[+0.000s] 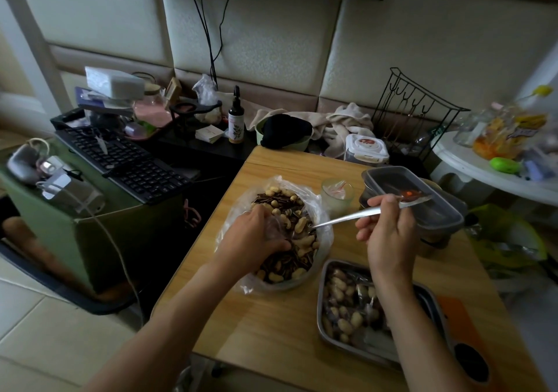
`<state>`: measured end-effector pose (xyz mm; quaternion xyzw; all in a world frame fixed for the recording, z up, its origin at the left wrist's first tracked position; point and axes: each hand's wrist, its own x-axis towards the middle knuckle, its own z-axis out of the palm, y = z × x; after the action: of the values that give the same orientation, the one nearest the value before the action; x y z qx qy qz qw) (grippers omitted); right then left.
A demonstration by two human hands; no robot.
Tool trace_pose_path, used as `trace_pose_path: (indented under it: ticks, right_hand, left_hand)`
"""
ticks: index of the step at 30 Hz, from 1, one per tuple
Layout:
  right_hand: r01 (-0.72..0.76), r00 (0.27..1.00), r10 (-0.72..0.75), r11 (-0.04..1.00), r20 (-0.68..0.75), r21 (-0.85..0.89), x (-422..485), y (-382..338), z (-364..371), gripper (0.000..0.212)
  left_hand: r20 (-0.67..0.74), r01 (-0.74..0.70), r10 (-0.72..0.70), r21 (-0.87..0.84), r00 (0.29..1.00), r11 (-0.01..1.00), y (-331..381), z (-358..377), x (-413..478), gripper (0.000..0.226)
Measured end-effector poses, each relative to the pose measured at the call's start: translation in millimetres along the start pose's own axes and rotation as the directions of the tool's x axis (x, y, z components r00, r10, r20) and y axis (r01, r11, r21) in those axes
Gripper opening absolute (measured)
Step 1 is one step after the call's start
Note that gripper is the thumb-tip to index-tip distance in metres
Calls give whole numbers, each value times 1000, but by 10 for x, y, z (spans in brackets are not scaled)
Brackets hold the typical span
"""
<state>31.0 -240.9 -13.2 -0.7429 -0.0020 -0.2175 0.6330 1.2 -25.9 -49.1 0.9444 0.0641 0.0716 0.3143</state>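
A bowl lined with a clear plastic bag stands mid-table, full of shelled-in peanuts mixed with striped sunflower seeds. My left hand is down in the mix, fingers curled into it; whether it grips anything is hidden. My right hand grips a long metal utensil whose far tip reaches into the bowl. To the right, near the table's front, a steel tray holds sorted peanuts, partly covered by my right forearm.
Behind the bowl stand a small cup and a dark lidded plastic box. The wooden table ends at left beside a green box with keyboards. A white side table with jars lies at the right.
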Motion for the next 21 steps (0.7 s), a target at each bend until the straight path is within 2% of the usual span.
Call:
trace_pose_path:
  ticks: [7,11,16,21]
  right_hand:
    - [87,994,-89,996,59,27,34,-68,-11,37]
    - [213,974,-214,977,78,24,68,-143,21,33]
    - [414,896,-413,910,162,29,69,-192,56,25]
    - [564,800,-549,826,242,9,75,-232,96,30]
  left_hand:
    - [12,-40,40,-17,999,999,79,26,21,76]
    - [-23,-6,6,-30,1000,1000,124,81,18,71]
    - [-82,86,-92,-75,992,993,118,174,95,52]
    - [-110,103,-121,-161,987,982,128,216,128,52]
